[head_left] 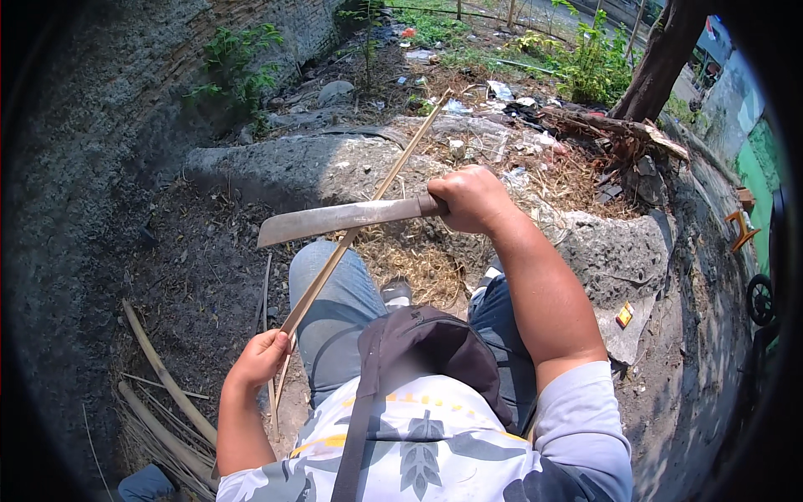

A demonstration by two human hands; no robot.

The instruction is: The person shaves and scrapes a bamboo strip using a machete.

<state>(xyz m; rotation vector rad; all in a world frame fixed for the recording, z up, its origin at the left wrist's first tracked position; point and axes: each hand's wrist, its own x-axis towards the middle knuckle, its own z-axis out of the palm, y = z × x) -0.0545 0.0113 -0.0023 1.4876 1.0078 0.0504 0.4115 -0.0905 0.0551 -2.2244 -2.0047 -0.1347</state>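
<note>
Head view, with places given from the machete (355,218): below its tip and leftward, curved poles (166,378) lie on the ground (192,284). Also below the tip, a pale strip's (406,159) lower end is pinched in the left hand (258,360); the strip slants up rightward behind the machete, contact being impossible to tell. At the machete's right end, its handle (432,205) is gripped by the closed right hand (471,199). The strip is best kept steady, with light strokes directed away from the left hand and knee (355,289).
</note>
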